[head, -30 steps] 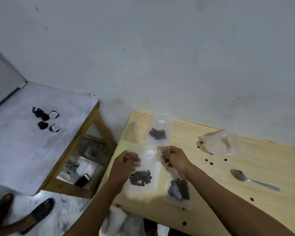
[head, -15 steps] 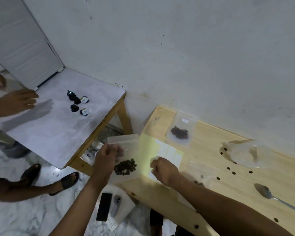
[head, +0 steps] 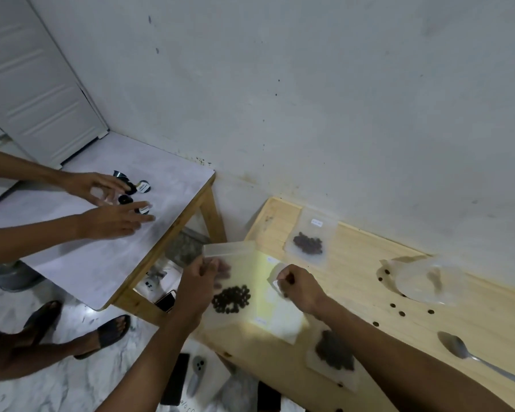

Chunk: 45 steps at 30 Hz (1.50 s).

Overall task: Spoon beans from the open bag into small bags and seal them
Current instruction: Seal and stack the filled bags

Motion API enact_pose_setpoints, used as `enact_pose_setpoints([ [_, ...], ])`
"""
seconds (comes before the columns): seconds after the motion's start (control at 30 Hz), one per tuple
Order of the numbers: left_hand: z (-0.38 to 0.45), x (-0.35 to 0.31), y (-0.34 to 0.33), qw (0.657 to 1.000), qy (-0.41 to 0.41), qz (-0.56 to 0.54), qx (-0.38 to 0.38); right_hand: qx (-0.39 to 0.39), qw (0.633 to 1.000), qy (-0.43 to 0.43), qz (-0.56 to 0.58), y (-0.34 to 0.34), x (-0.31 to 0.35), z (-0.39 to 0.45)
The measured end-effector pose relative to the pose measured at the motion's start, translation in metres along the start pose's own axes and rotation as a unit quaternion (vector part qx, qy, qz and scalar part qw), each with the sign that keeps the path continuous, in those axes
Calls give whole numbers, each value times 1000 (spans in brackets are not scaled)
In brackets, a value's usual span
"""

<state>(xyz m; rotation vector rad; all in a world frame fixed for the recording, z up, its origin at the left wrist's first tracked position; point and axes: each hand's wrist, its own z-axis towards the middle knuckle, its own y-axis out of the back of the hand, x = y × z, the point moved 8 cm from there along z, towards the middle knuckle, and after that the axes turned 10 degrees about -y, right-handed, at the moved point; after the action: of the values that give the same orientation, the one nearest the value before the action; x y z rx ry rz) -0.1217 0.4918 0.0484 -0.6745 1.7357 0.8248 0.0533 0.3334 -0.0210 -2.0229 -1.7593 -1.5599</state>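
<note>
- The left hand [head: 201, 282] is pinching a small bag [head: 231, 288] of beans [head: 232, 298] by its top, holding it over the surface's [head: 369, 298] left edge.
- The right hand [head: 298, 288] is curling its grip round what looks like a label.
- Sealing seems done; labelling is likely next, needing the bag steady.
- The spoon [head: 458, 349] is lying idle by the right edge.
</note>
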Motion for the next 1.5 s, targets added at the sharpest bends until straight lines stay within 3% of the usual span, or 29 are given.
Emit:
enact_pose_setpoints([
  [0.27,14,-30,-65,997,-26,-51,59,-46,978,32,203,81,36,-36],
  [0.5,13,-54,-105,992,-49,-54,99,-108,976,100,160,104,56,-54],
  [1.17,0,-71,-123,982,-107,-15,154,-164,977,79,111,106,64,-57],
  [1.5,12,-67,-119,981,-115,-14,154,-219,963,30,157,114,46,-51],
])
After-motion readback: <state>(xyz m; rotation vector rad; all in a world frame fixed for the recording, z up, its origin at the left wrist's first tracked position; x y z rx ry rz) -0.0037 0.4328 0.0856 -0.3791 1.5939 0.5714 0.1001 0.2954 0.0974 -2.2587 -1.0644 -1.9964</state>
